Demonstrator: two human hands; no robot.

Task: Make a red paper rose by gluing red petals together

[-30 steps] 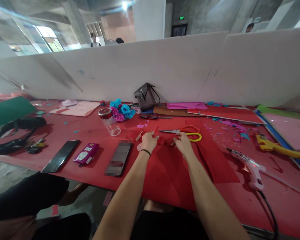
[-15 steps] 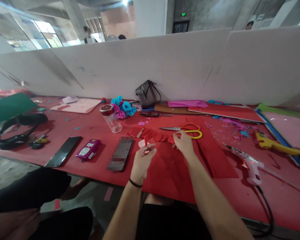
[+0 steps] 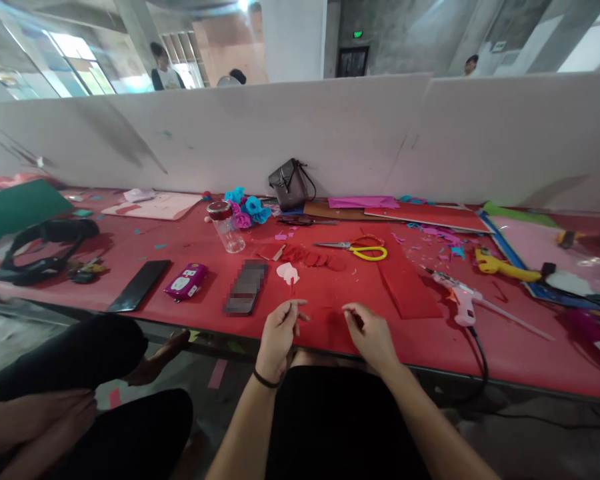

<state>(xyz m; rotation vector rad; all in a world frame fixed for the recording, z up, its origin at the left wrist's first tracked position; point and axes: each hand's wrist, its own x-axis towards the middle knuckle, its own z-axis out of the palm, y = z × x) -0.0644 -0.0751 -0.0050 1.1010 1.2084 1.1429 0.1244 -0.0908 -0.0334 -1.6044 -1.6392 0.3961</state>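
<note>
Over the near part of the red paper, my left hand [image 3: 279, 333] pinches the lower end of a narrow red paper strip [image 3: 293, 287] that points away from me. Level with it on the right, my right hand [image 3: 373, 337] has its fingers curled together; whatever sits between the fingertips is too small to make out. Beyond both hands lie several cut red paper petals [image 3: 317, 257] in a row. White round paper pieces [image 3: 286, 272] rest just past the strip. Yellow-handled scissors [image 3: 370, 251] lie with their blades pointing left, behind the petals.
A phone [image 3: 246, 287], a purple device [image 3: 185, 281] and a lidded jar [image 3: 227, 230] stand left. On the right are a pink glue gun [image 3: 460, 297] with its cord and a yellow glue gun [image 3: 505, 267]. Paper flowers [image 3: 247, 210] and a dark bag [image 3: 290, 185] sit behind.
My right hand has drawn back from the red petals toward the table's near edge. My left hand stays near the same spot with the red strip. The view has shifted slightly.
</note>
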